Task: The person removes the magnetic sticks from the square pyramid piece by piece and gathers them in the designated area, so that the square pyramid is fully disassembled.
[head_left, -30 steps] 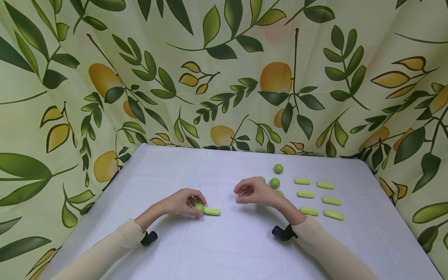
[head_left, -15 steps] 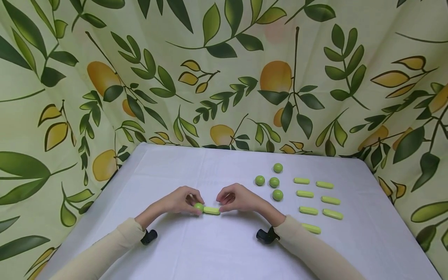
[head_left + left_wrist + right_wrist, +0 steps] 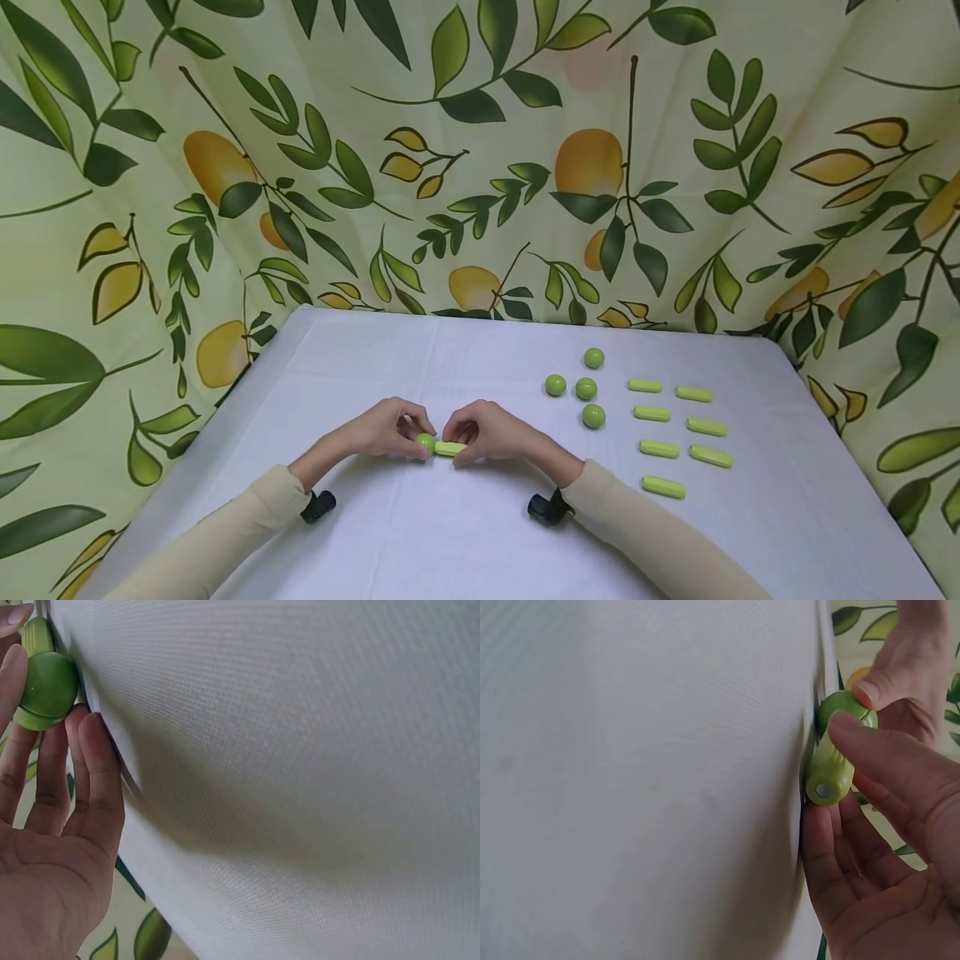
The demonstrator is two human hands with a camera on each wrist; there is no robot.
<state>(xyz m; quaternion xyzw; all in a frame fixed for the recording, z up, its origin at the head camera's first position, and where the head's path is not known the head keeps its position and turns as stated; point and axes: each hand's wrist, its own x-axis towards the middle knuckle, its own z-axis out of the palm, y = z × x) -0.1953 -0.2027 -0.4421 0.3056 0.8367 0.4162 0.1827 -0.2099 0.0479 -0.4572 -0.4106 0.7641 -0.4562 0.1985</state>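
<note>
Near the middle of the table, my left hand pinches a glossy green ball between thumb and fingers. A light green stick lies end-on against the ball, in line with it and pointing right. My right hand pinches that stick, thumb on the near side. In the right wrist view the stick shows a round silvery disc on its free end, and the ball sits at its far end. The left wrist view shows the ball with a seam round it, the stick behind partly hidden by fingers.
Several green balls stand loose at the back right of the white-covered table. Right of them, several light green sticks lie in two rough columns. A leaf-and-fruit patterned curtain hangs behind the table.
My right hand has moved left from beside the loose balls to the stick and now grips it. The left hand has stayed on its ball. Balls and sticks the right arm covered are now visible.
</note>
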